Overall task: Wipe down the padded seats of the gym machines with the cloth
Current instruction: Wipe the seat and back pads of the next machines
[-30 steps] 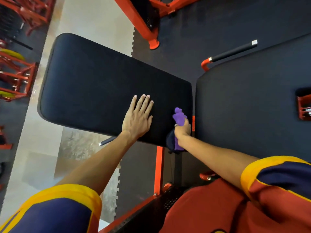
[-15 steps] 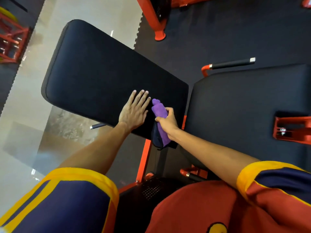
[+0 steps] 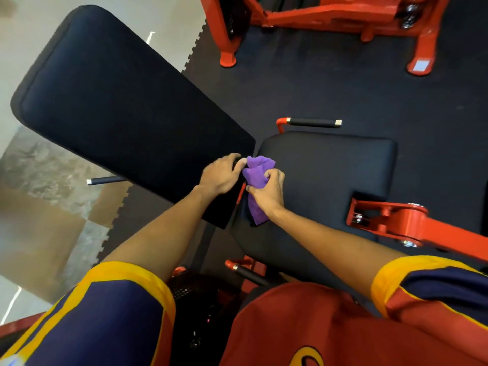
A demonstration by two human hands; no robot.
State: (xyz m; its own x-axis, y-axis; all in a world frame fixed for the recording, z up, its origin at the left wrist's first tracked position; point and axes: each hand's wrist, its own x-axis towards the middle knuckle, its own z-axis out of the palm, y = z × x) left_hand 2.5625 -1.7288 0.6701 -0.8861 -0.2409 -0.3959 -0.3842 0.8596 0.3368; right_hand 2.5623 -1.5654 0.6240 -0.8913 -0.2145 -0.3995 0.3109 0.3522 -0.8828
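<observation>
A long black padded backrest (image 3: 126, 109) stretches from the upper left to the middle. A black padded seat (image 3: 332, 175) lies right of it. Over the gap between the two pads, my right hand (image 3: 266, 192) grips a bunched purple cloth (image 3: 257, 169); its lower end hangs down below my wrist. My left hand (image 3: 221, 173) lies on the backrest's near corner with its fingers curled, and its fingertips pinch the cloth's left edge.
A red lever arm (image 3: 412, 225) juts in over the seat's right side. Black-gripped handles stick out behind the seat (image 3: 311, 122) and left of the backrest (image 3: 105, 180). Another red machine frame (image 3: 317, 14) stands on the dark rubber floor behind.
My left hand slid right off its flat rest on the backrest and curled its fingers onto the cloth. My right hand moved with the cloth towards the seat. The view shifted right.
</observation>
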